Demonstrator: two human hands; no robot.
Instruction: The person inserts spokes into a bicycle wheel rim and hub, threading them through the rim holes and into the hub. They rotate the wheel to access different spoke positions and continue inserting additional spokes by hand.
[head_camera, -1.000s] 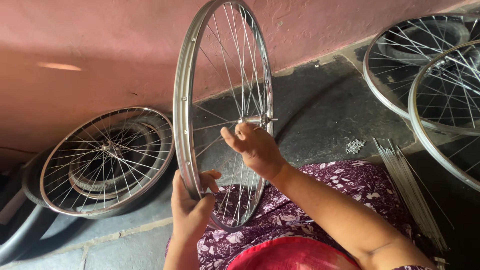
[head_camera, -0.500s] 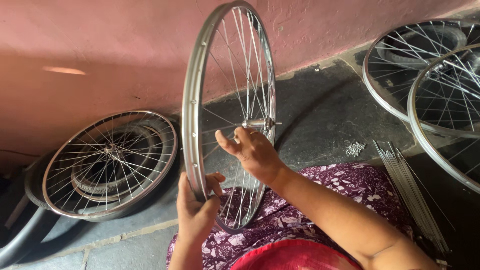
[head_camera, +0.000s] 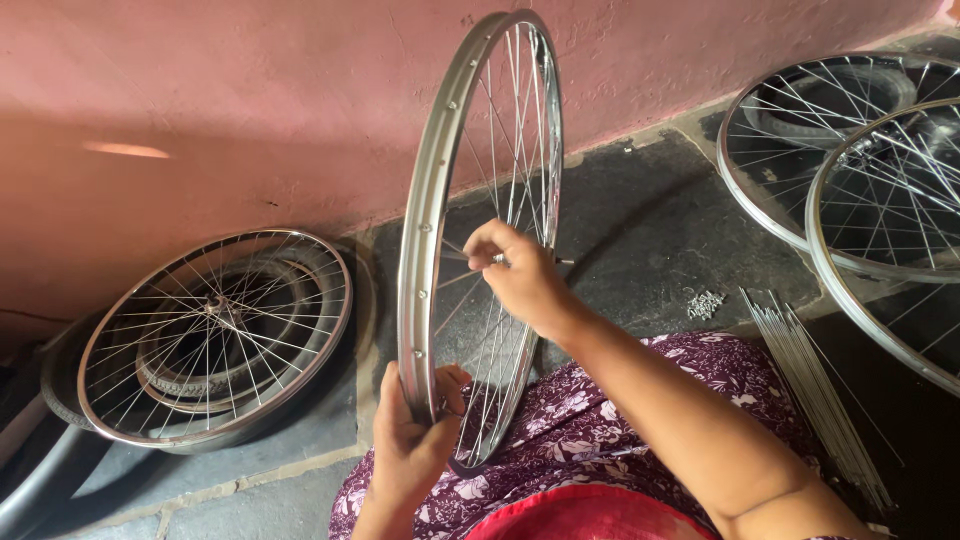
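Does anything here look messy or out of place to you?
Mostly tidy. A small heap of tiny metal bits lies loose on the dark floor, beside a bundle of bare spokes. The upright wheel, held by the left hand and right hand, looks undamaged.

A single head-worn camera looks steeply down and forward from close range, over the person's lap toward a pink wall (head_camera: 250, 90) and grey floor (head_camera: 650, 230). Both hands sit near, in the lower centre.

right hand (head_camera: 520, 280) hides the upright wheel's hub; right-side wheels (head_camera: 880, 190) run off frame.
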